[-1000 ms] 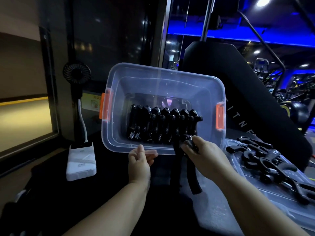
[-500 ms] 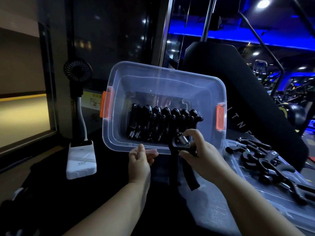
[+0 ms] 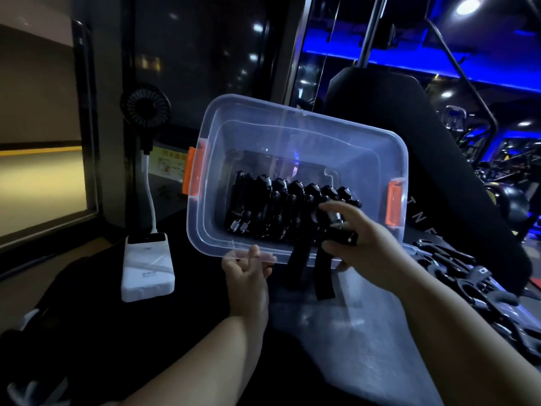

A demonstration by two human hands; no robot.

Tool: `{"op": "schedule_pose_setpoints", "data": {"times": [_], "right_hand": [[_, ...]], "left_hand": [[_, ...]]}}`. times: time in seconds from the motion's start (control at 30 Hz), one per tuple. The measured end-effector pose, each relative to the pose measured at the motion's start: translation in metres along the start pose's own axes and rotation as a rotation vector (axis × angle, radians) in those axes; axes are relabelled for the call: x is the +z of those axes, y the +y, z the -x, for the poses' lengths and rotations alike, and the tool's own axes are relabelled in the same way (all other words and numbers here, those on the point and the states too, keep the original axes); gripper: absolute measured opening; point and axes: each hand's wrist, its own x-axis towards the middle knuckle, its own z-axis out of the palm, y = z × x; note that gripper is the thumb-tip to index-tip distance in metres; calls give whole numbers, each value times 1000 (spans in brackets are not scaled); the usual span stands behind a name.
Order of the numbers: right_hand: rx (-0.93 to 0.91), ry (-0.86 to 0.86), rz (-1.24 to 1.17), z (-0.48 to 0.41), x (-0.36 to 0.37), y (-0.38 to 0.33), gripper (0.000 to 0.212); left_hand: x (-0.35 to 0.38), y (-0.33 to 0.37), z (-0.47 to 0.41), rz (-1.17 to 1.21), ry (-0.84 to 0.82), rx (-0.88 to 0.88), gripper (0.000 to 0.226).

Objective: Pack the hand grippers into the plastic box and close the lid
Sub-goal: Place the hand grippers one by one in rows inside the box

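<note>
A clear plastic box with orange latches is tipped up so its opening faces me. My left hand grips its near rim. Several black hand grippers stand in a row inside. My right hand holds one more black hand gripper by its spring end at the box's near right rim, its two handles hanging down below the rim. More loose hand grippers lie on the clear lid to the right.
A white power bank with a small black fan on a stalk stands to the left of the box. A black padded gym bench rises behind the box. The surface below is dark.
My right hand has lifted the held hand gripper up and forward, from below the near rim to the box's opening. The left hand and the box have stayed put.
</note>
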Motion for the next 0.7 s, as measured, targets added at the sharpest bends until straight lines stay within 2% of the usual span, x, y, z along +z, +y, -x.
{"op": "schedule_pose_setpoints", "data": {"times": [0.07, 0.27, 0.53, 0.7], "right_hand": [[-5, 88, -90, -10, 5, -6, 62], [-25, 199, -54, -52, 32, -31, 55], [-102, 74, 367, -105, 88, -56, 55], [-149, 30, 506, -135, 119, -59, 56]], "left_hand": [[-1, -1, -2, 30, -2, 10, 18], [0, -4, -2, 24, 14, -14, 13], [-4, -5, -3, 16, 5, -10, 9], [-5, -4, -4, 31, 5, -65, 10]]}}
